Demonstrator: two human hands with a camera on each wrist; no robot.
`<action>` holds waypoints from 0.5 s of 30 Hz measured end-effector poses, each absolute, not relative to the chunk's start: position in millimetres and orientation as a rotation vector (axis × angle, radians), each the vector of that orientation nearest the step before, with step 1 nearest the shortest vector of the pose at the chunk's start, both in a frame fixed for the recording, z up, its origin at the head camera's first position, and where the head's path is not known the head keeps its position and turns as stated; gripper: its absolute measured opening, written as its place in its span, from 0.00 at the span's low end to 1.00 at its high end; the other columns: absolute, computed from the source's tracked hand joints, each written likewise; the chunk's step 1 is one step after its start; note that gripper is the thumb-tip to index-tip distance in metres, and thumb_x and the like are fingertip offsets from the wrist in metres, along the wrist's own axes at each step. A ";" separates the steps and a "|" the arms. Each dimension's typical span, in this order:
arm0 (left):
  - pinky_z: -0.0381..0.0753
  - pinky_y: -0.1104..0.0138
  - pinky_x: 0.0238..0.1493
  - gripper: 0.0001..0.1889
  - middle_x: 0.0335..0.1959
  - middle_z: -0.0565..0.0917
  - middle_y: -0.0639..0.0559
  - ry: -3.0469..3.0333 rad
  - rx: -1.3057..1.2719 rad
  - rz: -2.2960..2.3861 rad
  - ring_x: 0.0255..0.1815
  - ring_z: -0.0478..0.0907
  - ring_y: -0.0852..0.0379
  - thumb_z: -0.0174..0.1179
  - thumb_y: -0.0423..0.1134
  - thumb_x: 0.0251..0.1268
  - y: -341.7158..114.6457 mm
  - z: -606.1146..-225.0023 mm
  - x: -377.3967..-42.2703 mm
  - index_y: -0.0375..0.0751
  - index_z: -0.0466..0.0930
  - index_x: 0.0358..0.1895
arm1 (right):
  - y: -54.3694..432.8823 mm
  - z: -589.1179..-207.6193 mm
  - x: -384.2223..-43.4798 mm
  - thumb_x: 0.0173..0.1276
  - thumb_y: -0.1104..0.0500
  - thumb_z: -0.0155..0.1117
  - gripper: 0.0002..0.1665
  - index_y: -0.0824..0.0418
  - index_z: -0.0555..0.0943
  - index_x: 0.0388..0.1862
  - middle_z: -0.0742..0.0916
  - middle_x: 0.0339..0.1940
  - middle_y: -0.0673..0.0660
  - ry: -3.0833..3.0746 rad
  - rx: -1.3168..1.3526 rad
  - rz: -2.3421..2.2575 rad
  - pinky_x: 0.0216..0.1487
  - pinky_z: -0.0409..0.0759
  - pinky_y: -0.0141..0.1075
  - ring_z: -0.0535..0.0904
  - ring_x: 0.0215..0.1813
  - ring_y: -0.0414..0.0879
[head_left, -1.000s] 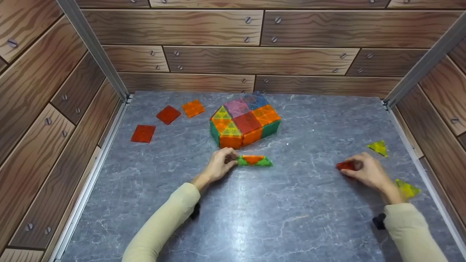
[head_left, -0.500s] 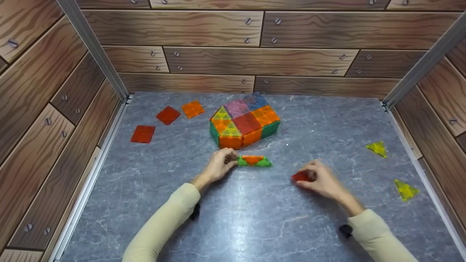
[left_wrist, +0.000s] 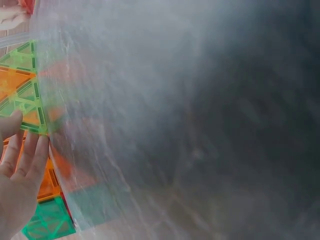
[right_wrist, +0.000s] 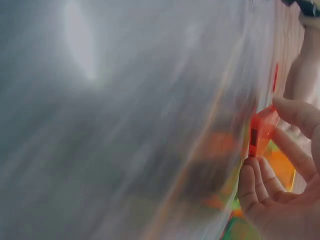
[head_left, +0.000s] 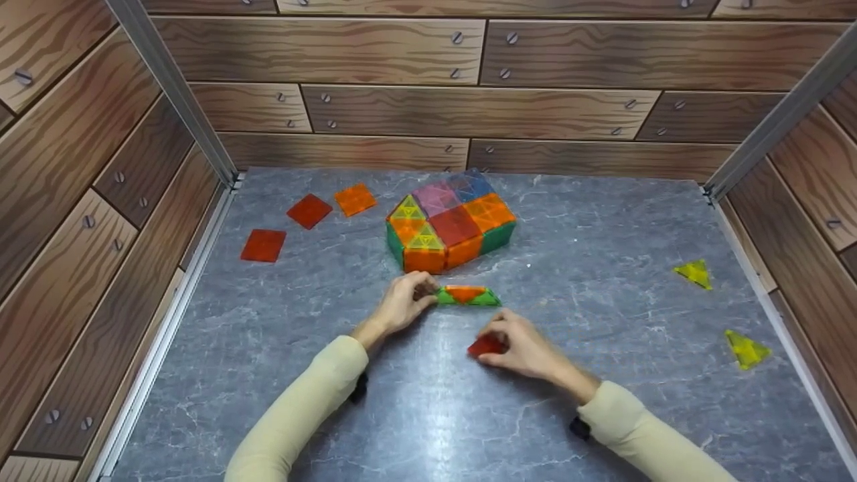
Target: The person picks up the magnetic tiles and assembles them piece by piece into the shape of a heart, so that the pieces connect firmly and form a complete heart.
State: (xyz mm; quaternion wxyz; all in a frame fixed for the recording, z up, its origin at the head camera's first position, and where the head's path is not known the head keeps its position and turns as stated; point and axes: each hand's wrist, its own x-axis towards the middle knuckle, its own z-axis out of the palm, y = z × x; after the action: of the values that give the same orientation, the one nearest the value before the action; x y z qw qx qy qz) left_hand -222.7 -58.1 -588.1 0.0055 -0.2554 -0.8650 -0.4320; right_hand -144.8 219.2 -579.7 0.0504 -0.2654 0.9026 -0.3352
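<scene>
With thumb and fingertips my left hand [head_left: 402,299] pinches the left end of a row of magnetic tiles, an orange triangle [head_left: 464,292] between green triangles [head_left: 492,297]. In the left wrist view the row stands on edge, with a green triangle tile [left_wrist: 30,100] between thumb and fingers. My right hand [head_left: 525,347] grips a red magnetic tile [head_left: 487,346] in front of the row, apart from it. In the right wrist view thumb and fingers hold that red tile [right_wrist: 262,131] by its edges; its full outline is partly hidden.
Behind the hands stands a low tile structure [head_left: 455,222] with orange and green walls. Two red square tiles [head_left: 263,246] and an orange one [head_left: 355,199] lie at the left. Yellow triangle tiles [head_left: 747,349] lie at the right. Plank-patterned walls [head_left: 388,50] border the grey surface.
My right hand has carried the red tile leftward from the right side to just in front of the green and orange row. The left hand has stayed in place.
</scene>
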 end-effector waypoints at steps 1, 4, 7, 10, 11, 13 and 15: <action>0.90 0.61 0.47 0.07 0.44 0.89 0.41 -2.710 -0.797 -1.354 0.44 0.89 0.48 0.70 0.31 0.69 -58.1 -588.2 -222.8 0.37 0.85 0.46 | 214.1 -579.8 -144.3 0.59 0.53 0.83 0.20 0.55 0.91 0.49 0.83 0.46 0.54 2.740 -0.823 -1.010 0.43 0.76 0.29 0.78 0.42 0.43; 0.89 0.62 0.46 0.07 0.44 0.89 0.41 -2.706 -0.800 -1.355 0.43 0.89 0.48 0.70 0.31 0.68 -58.4 -588.2 -223.1 0.37 0.85 0.46 | 199.9 -579.6 -142.6 0.60 0.53 0.83 0.19 0.54 0.90 0.49 0.83 0.48 0.54 2.715 -0.863 -0.967 0.45 0.77 0.31 0.79 0.44 0.43; 0.89 0.63 0.45 0.07 0.43 0.89 0.42 -2.703 -0.801 -1.356 0.43 0.89 0.48 0.70 0.31 0.68 -59.0 -588.6 -223.3 0.37 0.85 0.45 | 187.5 -578.9 -140.9 0.60 0.52 0.82 0.18 0.53 0.90 0.49 0.83 0.48 0.54 2.702 -0.896 -0.917 0.46 0.77 0.33 0.79 0.46 0.44; 0.89 0.63 0.45 0.07 0.43 0.89 0.41 -2.685 -0.812 -1.366 0.43 0.89 0.48 0.70 0.30 0.68 -59.5 -589.1 -223.2 0.36 0.85 0.45 | 178.0 -578.3 -139.9 0.61 0.51 0.82 0.18 0.53 0.90 0.49 0.84 0.48 0.54 2.698 -0.918 -0.876 0.46 0.77 0.34 0.79 0.47 0.44; 0.89 0.63 0.45 0.07 0.43 0.89 0.41 -2.680 -0.815 -1.369 0.43 0.89 0.48 0.70 0.30 0.68 -59.5 -589.3 -223.3 0.36 0.85 0.45 | 175.6 -577.9 -139.6 0.61 0.51 0.82 0.18 0.52 0.90 0.49 0.84 0.48 0.54 2.698 -0.925 -0.865 0.46 0.77 0.34 0.79 0.47 0.45; 0.90 0.62 0.45 0.07 0.43 0.89 0.41 -2.665 -0.829 -1.379 0.42 0.89 0.47 0.70 0.29 0.67 -59.7 -589.7 -223.5 0.36 0.85 0.45 | 172.5 -577.4 -139.4 0.60 0.52 0.82 0.17 0.52 0.90 0.48 0.83 0.47 0.53 2.698 -0.932 -0.851 0.46 0.76 0.34 0.79 0.47 0.44; 0.90 0.61 0.46 0.07 0.43 0.90 0.41 -2.666 -0.827 -1.385 0.42 0.89 0.47 0.70 0.29 0.67 -60.0 -590.1 -223.8 0.36 0.85 0.45 | 170.9 -577.2 -139.3 0.60 0.52 0.82 0.17 0.52 0.91 0.48 0.83 0.46 0.53 2.696 -0.943 -0.844 0.45 0.75 0.34 0.78 0.45 0.44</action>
State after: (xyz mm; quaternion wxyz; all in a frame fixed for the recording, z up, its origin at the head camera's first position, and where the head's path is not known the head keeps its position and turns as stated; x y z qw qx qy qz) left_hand -223.8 -60.0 -590.1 0.0127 -0.2653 -0.8555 -0.4445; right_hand -139.3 170.9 -577.2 0.0815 -0.3157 0.9022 -0.2825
